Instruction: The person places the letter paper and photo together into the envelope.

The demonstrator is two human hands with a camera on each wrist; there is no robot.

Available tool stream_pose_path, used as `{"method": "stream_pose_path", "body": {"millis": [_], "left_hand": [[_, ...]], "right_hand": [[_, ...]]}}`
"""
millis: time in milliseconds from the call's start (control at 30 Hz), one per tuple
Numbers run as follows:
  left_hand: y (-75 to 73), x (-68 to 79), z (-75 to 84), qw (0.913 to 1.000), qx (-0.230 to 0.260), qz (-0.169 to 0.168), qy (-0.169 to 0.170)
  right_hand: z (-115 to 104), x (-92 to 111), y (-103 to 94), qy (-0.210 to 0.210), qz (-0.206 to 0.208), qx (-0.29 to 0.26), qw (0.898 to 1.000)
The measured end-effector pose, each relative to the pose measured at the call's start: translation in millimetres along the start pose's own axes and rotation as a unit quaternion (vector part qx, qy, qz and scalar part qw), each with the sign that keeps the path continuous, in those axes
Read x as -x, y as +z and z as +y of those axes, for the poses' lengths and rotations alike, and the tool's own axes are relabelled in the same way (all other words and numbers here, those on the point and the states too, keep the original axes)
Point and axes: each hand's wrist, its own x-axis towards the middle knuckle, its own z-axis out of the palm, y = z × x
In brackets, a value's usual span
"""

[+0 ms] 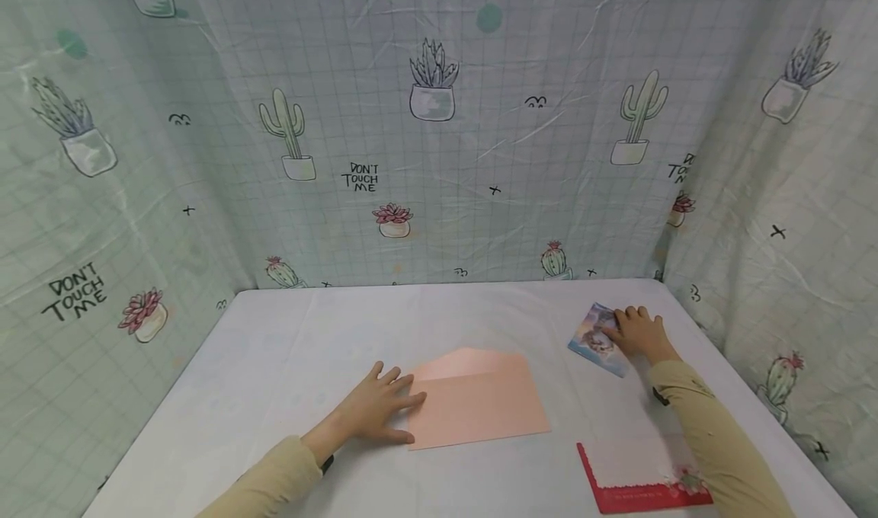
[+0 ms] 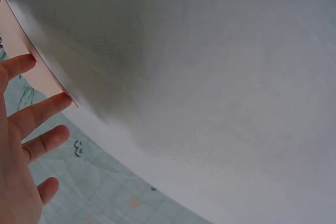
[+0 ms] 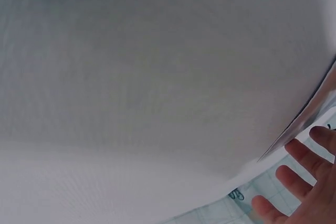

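A peach paper envelope (image 1: 476, 407) lies flat on the white table, its pale flap (image 1: 473, 358) unfolded towards the far side. My left hand (image 1: 377, 407) touches the envelope's left edge with spread fingers; in the left wrist view, two fingertips (image 2: 63, 99) meet that paper edge. Farther back on the right, a picture card (image 1: 595, 343) in blue and purple tones lies at a slant. Fingers of my right hand (image 1: 641, 334) rest on the card's right part and cover some of it. Seen from the right wrist, the card (image 3: 307, 119) is a thin strip beside loosely extended fingers.
A sheet with a red scalloped border and flower print (image 1: 634, 497) lies near the front right, partly under my right sleeve (image 1: 720, 434) in the head view. Cactus-print curtains (image 1: 439, 152) stand behind the table (image 1: 329, 320) and on both sides.
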Motion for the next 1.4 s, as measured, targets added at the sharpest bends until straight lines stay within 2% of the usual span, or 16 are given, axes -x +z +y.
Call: {"method": "stream_pose_path", "body": {"millis": [167,667,1033,1167,1267,1400], "left_hand": [[-0.2,0.4,0.2,0.9998,0.005,-0.019,-0.009],[3.9,1.7,0.6,0.9999,0.008,-0.007,-0.011],[3.4,0.4,-0.2,0.9997,0.009,-0.019,-0.016],[5.7,1.0,-0.1,0.9998,0.016,-0.007,-0.013],[8.4,2.4,-0.3,0.9996,0.019,0.016,-0.01],[5.8,2.0,0.6,0.9997,0.021,0.002,-0.013]], "right_hand": [[0.2,-0.3,0.5,0.003,0.005,-0.001,1.0],[6.4,2.0,3.6,0.004,0.033,0.012,0.999],[6.5,1.0,2.9,0.004,0.053,0.017,0.998],[6.4,1.7,3.7,-0.003,0.076,0.023,0.997],[7.1,2.1,4.9,-0.019,0.108,0.034,0.993],[8.8,3.5,4.5,-0.041,0.15,0.045,0.987]]}}
